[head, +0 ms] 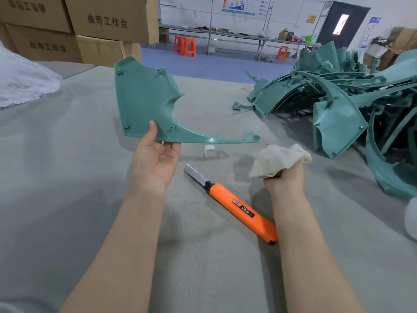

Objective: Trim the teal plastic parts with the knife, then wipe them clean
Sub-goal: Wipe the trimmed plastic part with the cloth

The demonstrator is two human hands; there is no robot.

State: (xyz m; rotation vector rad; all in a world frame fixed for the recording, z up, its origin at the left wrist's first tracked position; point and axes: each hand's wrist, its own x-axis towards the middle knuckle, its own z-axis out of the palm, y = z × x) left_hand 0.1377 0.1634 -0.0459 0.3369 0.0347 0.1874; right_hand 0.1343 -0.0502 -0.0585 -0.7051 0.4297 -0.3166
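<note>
Grey mat (67, 177): it lies beneath both our hands. Boxes (108, 21): stacked far beyond our left hand (155, 161). Pile (338, 98) of teal parts: on the mat, beyond and outward of our right hand (285, 179). Part (144, 98): we hold it upright above the mat, our left hand gripping its lower edge, thumb on the near face. Knife (234, 204): flat on the mat between our forearms, blade out, pointing toward the left hand. Cloth (277, 159): bunched in our clenched right hand. White scrap (208, 150): on the mat between our hands.
</note>
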